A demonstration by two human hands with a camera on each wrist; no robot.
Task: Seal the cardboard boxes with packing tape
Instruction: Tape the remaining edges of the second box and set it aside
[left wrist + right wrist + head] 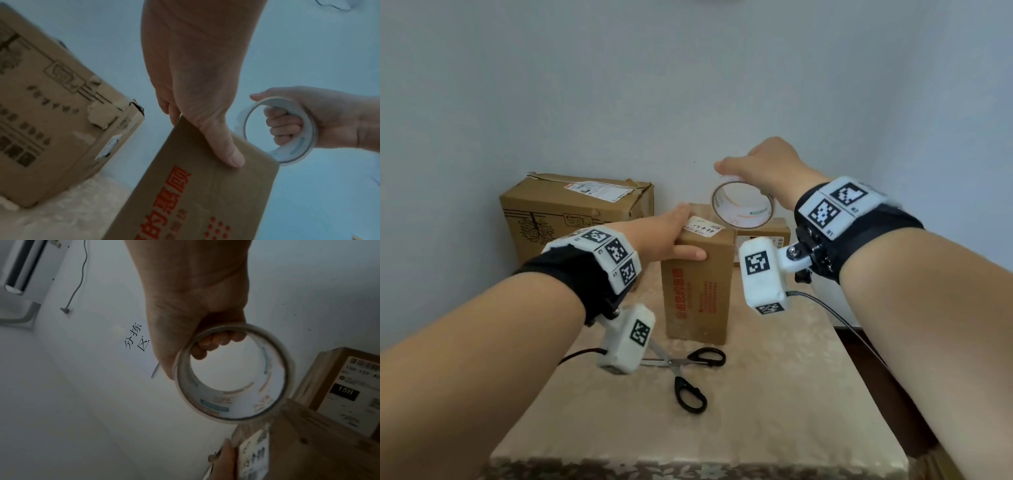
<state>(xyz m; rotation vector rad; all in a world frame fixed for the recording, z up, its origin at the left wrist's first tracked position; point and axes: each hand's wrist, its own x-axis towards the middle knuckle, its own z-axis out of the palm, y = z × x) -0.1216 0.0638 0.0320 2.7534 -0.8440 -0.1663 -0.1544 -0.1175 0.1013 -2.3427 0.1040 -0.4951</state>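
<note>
A tall narrow cardboard box (pixel 698 291) with red print stands upright mid-table, a white label on its top. My left hand (pixel 671 236) grips its top near corner, thumb (pixel 228 151) pressed on the front face, fingers over the top. My right hand (pixel 760 171) holds a roll of clear packing tape (pixel 741 209) just above the far right of the box top, fingers curled through the core (pixel 283 126). In the right wrist view the roll (pixel 234 412) hangs at the box's top edge. A larger box (pixel 571 212) stands back left, a small one (pixel 767 234) behind.
Black-handled scissors (pixel 688 373) lie open on the beige tablecloth (pixel 774 394) in front of the tall box. Cables trail from both wrist cameras. A pale wall stands right behind the boxes. The table's front edge (pixel 688 462) is near me.
</note>
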